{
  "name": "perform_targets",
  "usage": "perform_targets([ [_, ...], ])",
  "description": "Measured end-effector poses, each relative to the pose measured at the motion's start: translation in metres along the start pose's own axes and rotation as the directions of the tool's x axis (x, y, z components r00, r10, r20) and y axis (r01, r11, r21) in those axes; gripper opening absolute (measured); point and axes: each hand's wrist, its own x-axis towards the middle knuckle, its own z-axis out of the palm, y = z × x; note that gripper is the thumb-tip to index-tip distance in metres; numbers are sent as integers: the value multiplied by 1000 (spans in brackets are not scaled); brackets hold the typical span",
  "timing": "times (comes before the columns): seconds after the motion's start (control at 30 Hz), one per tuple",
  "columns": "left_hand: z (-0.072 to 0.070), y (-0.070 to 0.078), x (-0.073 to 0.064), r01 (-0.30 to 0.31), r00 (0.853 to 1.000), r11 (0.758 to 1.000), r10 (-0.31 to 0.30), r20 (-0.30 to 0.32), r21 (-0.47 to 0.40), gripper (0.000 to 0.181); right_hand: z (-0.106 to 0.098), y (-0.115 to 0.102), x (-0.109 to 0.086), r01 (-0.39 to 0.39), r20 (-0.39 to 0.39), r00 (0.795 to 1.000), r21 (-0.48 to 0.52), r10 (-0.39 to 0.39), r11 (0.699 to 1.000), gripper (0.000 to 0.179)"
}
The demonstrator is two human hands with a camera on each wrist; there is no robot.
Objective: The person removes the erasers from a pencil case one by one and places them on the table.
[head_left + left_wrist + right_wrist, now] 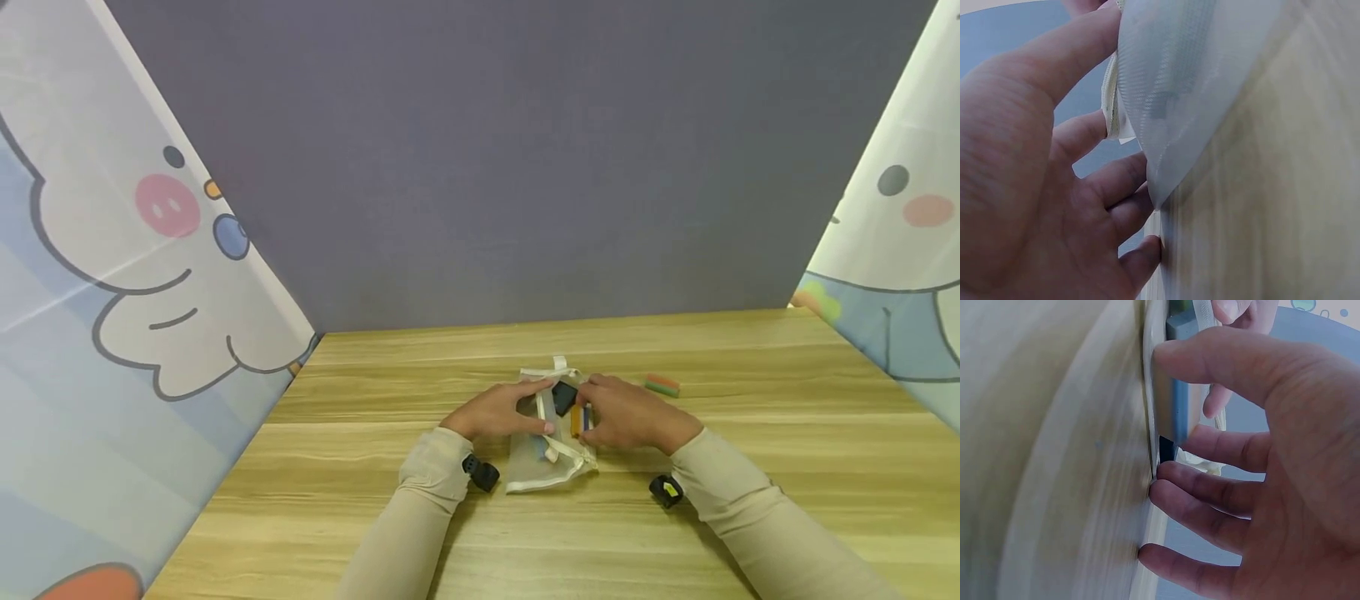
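A translucent mesh bag (540, 471) with white edging and a zipper lies on the table, its opening spread. My left hand (501, 410) holds the bag by its opening, the thumb and fingers at the zipper edge (1110, 100). At the bag's right side, my right hand (626, 414) pinches a small bar (577, 421) with orange and blue layers between thumb and index finger; its blue side (1180, 409) shows in the right wrist view. A black object (564, 397) sits at the opening between the hands. Something bluish (540, 448) shows through the mesh.
An orange and green bar (663, 385) lies on the wooden table (337, 500), beyond the right hand. A grey panel (480, 167) stands along the back edge. Cartoon-printed sheets (97, 350) hang at both sides.
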Motion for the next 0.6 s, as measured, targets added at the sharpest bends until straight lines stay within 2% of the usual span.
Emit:
perform_targets([
  [0.27, -3, -4, -5, 29, 1000, 1000, -29, -6, 3, 79, 0, -4, 5, 8, 8, 1000, -6, -8, 1000, 40],
  [0.6, 0, -1, 0, 5, 1000, 1000, -4, 10, -20, 79, -2, -3, -1, -36, 30, 999, -1, 36, 999, 41],
])
